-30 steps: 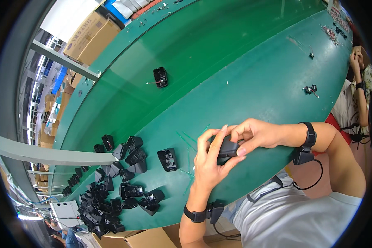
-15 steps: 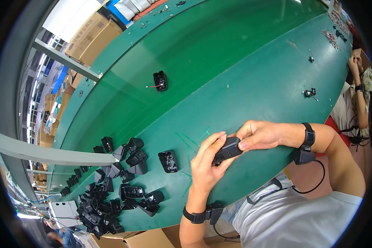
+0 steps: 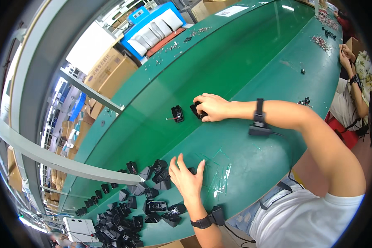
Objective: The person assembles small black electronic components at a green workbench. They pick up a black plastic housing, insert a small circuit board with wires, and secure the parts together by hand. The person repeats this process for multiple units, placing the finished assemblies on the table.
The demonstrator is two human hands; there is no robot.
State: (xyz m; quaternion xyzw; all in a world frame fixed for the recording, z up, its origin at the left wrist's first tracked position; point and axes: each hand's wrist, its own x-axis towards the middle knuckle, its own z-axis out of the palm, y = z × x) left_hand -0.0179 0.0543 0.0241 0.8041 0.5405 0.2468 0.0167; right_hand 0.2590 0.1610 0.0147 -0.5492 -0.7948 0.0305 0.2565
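My right hand [image 3: 213, 108] reaches out over the bright green belt, its fingers closed round a black plastic housing [image 3: 195, 110] that rests on or just above it. Most of that part is covered by the fingers. Just left of it, a second open black housing [image 3: 177, 114] with a short red wire lies on the belt. Nearer to me, my left hand [image 3: 187, 178] hovers over the table, fingers spread and nothing in them. One black housing shows only partly behind its fingertips. Left of this hand lie several loose housings, including an open shell [image 3: 157, 206].
A dense heap of black housings [image 3: 118, 225] fills the table's left end, beside a grey metal post [image 3: 91, 171]. Green strips [image 3: 222, 177] lie before me. Small black parts [image 3: 304, 101] and a co-worker's hands [image 3: 346, 54] are at right. Cartons [image 3: 111, 74] stand beyond the belt.
Both hands held one black housing together; now my right hand has carried it forward to the belt. My left hand has let go and opened. The view has shifted.
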